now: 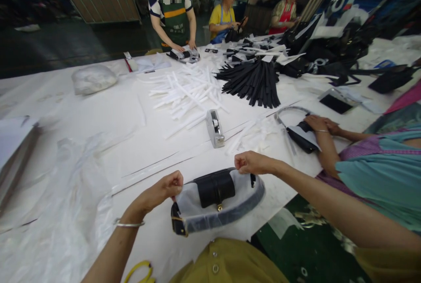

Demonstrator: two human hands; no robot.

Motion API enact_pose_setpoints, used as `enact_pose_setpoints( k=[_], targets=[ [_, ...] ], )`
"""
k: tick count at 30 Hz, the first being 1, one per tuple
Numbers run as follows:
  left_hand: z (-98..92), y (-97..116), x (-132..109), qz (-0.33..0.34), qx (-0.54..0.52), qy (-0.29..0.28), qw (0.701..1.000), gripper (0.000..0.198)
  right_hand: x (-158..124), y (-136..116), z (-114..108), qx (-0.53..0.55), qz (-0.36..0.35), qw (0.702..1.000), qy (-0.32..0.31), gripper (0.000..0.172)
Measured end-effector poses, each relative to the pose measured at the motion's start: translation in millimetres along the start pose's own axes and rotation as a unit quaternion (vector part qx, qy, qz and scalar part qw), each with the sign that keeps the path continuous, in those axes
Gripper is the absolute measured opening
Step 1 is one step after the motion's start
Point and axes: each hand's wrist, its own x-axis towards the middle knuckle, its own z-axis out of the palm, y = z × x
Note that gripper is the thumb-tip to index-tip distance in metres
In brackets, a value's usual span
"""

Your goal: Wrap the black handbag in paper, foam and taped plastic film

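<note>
Fingers [177, 178] of the left hand [164, 188] and right hand [253, 162] pinch a translucent white sheet [190, 199], black leather handbag [215, 188] with gold clasp [219, 207] lying under them on the white bench [158, 145], grey tape dispenser [215, 130] beyond it.

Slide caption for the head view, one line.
Left hand and right hand pinch white wrapping at opposite ends of a black handbag, tape dispenser beyond.

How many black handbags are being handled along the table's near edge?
2: one black handbag between the left hand and right hand, a second black handbag under a co-worker's hands at right.
</note>
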Motion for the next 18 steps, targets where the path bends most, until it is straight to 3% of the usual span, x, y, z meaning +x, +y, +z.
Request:
enact_pose_setpoints(
  k=[6,10,16,18],
  targets=[
    [-12.6,-21.0,8.7,0.002,-0.071,-0.004,0.997,0.037,12.1,6.8,-4.4,0.045,0.012,0.998,-0.048,0.016],
    [-11.3,-35.1,13.0,0.02,-0.1,0.0,0.995,0.038,16.4,10.1,-8.0,0.018,0.019,0.998,-0.048,0.016],
    [-4.2,-14.9,3.4,0.028,0.034,0.024,0.999,0.019,13.5,8.3,-7.7,-0.04,0.031,0.998,-0.035,0.017],
    [-1.7,-7.9,-6.1,0.05,0.109,0.067,0.99,0.023,11.6,8.0,-8.1,-0.041,0.034,0.998,-0.034,0.021]
  ],
)
